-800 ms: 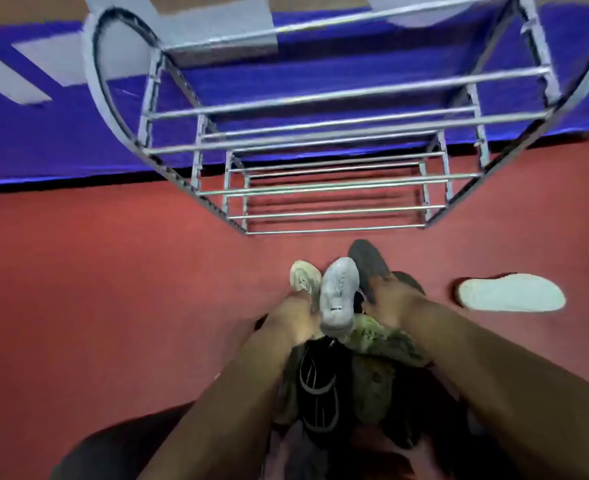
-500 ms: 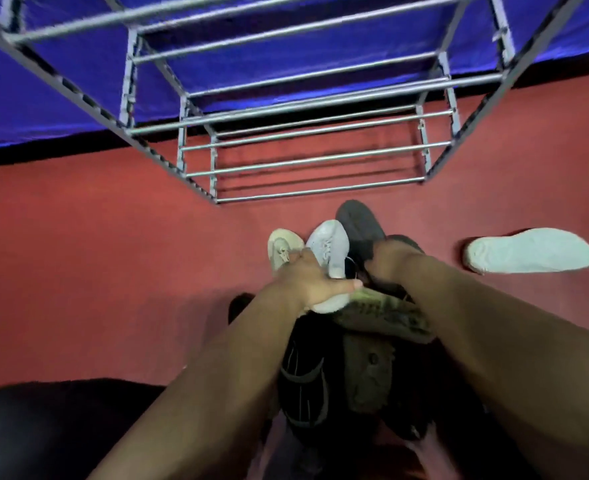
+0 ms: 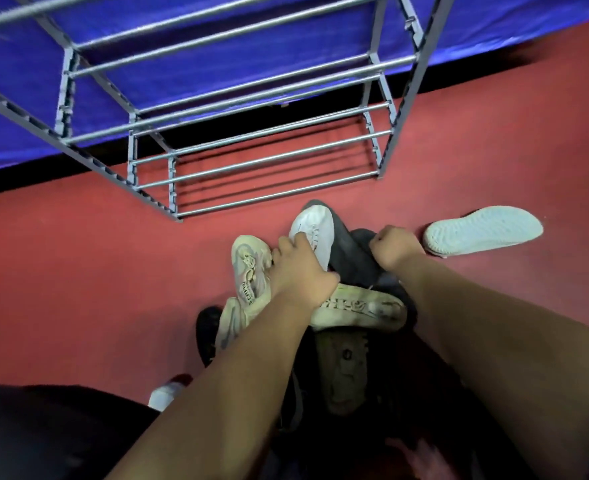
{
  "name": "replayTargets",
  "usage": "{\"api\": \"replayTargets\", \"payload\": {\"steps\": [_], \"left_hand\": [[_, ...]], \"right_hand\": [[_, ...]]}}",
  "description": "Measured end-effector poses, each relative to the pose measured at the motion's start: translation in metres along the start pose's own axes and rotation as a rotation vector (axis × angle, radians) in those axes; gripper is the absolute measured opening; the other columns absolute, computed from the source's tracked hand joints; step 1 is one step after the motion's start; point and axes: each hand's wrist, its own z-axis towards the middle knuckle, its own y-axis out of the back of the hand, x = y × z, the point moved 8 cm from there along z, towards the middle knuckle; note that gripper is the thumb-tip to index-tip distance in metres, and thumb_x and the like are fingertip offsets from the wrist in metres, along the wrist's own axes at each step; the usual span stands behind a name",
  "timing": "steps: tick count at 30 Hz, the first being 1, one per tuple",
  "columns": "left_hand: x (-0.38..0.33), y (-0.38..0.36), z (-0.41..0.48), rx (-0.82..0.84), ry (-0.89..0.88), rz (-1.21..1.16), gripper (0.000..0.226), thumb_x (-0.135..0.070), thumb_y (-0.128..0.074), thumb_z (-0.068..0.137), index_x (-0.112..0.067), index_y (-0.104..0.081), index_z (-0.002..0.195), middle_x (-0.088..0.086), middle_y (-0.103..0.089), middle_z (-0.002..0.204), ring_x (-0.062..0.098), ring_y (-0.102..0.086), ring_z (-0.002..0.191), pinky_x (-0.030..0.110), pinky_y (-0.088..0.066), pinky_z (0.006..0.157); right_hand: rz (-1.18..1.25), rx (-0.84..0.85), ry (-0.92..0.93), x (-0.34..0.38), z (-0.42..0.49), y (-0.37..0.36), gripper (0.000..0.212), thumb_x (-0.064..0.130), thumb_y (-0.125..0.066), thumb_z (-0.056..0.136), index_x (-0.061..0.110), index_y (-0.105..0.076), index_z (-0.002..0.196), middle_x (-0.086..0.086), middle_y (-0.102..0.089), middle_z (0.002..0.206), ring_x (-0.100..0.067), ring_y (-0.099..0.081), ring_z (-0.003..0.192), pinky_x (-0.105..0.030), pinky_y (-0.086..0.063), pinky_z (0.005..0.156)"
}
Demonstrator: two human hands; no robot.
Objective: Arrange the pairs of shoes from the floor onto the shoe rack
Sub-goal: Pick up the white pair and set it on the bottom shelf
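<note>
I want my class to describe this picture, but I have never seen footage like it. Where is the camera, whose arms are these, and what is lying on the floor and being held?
The camera is worn on a person's head and looks down, so the two bare arms are the wearer's own. Ahead stands a metal shoe rack with bar shelves that show no shoes, on a red floor. In front of it lies a heap of mixed shoes. The left hand rests on a white sneaker beside a cream sneaker. The right hand is closed on a dark shoe. One white shoe lies apart to the right, sole showing.
</note>
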Motion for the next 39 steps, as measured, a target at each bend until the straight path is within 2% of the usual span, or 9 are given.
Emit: {"api": "replayTargets", "payload": {"steps": [4, 9, 13, 21, 24, 27, 32, 36, 39], "left_hand": [[-0.009, -0.016, 0.001, 0.0, -0.091, -0.118, 0.088, -0.044, -0.076, 0.071, -0.018, -0.04, 0.148, 0.005, -0.04, 0.135, 0.029, -0.045, 0.126, 0.042, -0.049, 0.101], [-0.015, -0.056, 0.0, 0.158, -0.255, 0.006, 0.09, -0.044, -0.076, 0.08, -0.017, -0.03, 0.153, 0.005, -0.028, 0.153, 0.032, -0.039, 0.134, 0.047, -0.051, 0.102], [-0.011, -0.065, 0.004, 0.149, -0.244, 0.042, 0.092, -0.046, -0.077, 0.08, -0.019, -0.028, 0.152, 0.003, -0.021, 0.159, 0.033, -0.04, 0.134, 0.05, -0.053, 0.099], [-0.005, -0.063, 0.01, 0.169, -0.257, 0.018, 0.096, -0.05, -0.081, 0.076, -0.02, -0.031, 0.152, 0.002, -0.032, 0.148, 0.029, -0.044, 0.131, 0.045, -0.052, 0.097], [-0.005, -0.055, 0.008, 0.171, -0.252, 0.02, 0.092, -0.049, -0.078, 0.079, -0.019, -0.032, 0.152, 0.004, -0.037, 0.144, 0.027, -0.052, 0.123, 0.045, -0.055, 0.09], [-0.003, -0.035, 0.003, 0.101, -0.247, 0.129, 0.08, -0.049, -0.071, 0.08, -0.017, -0.037, 0.145, 0.004, -0.044, 0.134, 0.027, -0.058, 0.106, 0.039, -0.052, 0.072], [-0.004, 0.018, -0.002, 0.002, -0.206, 0.228, 0.069, -0.038, -0.067, 0.08, -0.016, -0.046, 0.142, 0.006, -0.051, 0.128, 0.03, -0.057, 0.114, 0.041, -0.05, 0.08], [0.016, 0.055, -0.014, -0.14, -0.161, 0.276, 0.07, -0.04, -0.067, 0.081, -0.01, -0.045, 0.139, 0.009, -0.051, 0.128, 0.031, -0.054, 0.115, 0.042, -0.047, 0.087], [0.064, 0.069, -0.026, -0.234, -0.028, 0.146, 0.077, -0.045, -0.064, 0.084, -0.004, -0.039, 0.143, 0.011, -0.048, 0.128, 0.033, -0.052, 0.115, 0.046, -0.051, 0.09]], "right_hand": [[0.032, -0.063, -0.171, -0.05, 0.003, 0.005, 0.051, 0.037, -0.05, 0.093, 0.006, -0.063, 0.131, -0.02, -0.054, 0.142, -0.043, -0.053, 0.127, -0.044, -0.046, 0.104], [-0.252, -0.187, -0.149, -0.082, 0.001, 0.024, 0.051, 0.015, -0.053, 0.092, 0.017, -0.05, 0.142, -0.006, -0.039, 0.154, -0.039, -0.044, 0.131, -0.049, -0.044, 0.101], [-0.324, -0.129, -0.135, -0.097, 0.025, 0.022, 0.062, 0.016, -0.047, 0.099, 0.035, -0.035, 0.157, 0.002, -0.022, 0.17, -0.039, -0.037, 0.142, -0.05, -0.043, 0.105], [-0.388, -0.156, -0.141, -0.102, 0.039, 0.025, 0.04, 0.018, -0.036, 0.104, 0.015, -0.057, 0.138, -0.005, -0.046, 0.138, -0.041, -0.052, 0.123, -0.044, -0.041, 0.082], [-0.411, -0.112, -0.097, -0.079, 0.033, 0.033, 0.041, 0.023, -0.038, 0.101, 0.014, -0.054, 0.138, -0.008, -0.045, 0.136, -0.043, -0.056, 0.123, -0.048, -0.046, 0.088], [-0.359, -0.117, -0.093, -0.049, 0.019, 0.045, 0.048, 0.034, -0.058, 0.095, 0.017, -0.041, 0.137, -0.013, -0.036, 0.133, -0.044, -0.062, 0.113, -0.045, -0.044, 0.079], [-0.199, -0.157, -0.029, 0.038, -0.008, 0.066, 0.089, 0.053, -0.082, 0.077, 0.017, -0.032, 0.141, -0.011, -0.047, 0.134, -0.038, -0.063, 0.116, -0.043, -0.046, 0.078], [-0.234, -0.244, 0.182, 0.128, -0.039, 0.073, 0.096, 0.057, -0.078, 0.079, 0.015, -0.031, 0.151, -0.013, -0.05, 0.14, -0.037, -0.064, 0.117, -0.044, -0.052, 0.085], [-0.238, -0.346, 0.379, 0.169, -0.073, 0.079, 0.081, 0.061, -0.071, 0.079, 0.012, -0.046, 0.139, -0.013, -0.047, 0.137, -0.039, -0.064, 0.108, -0.045, -0.052, 0.082]]}}
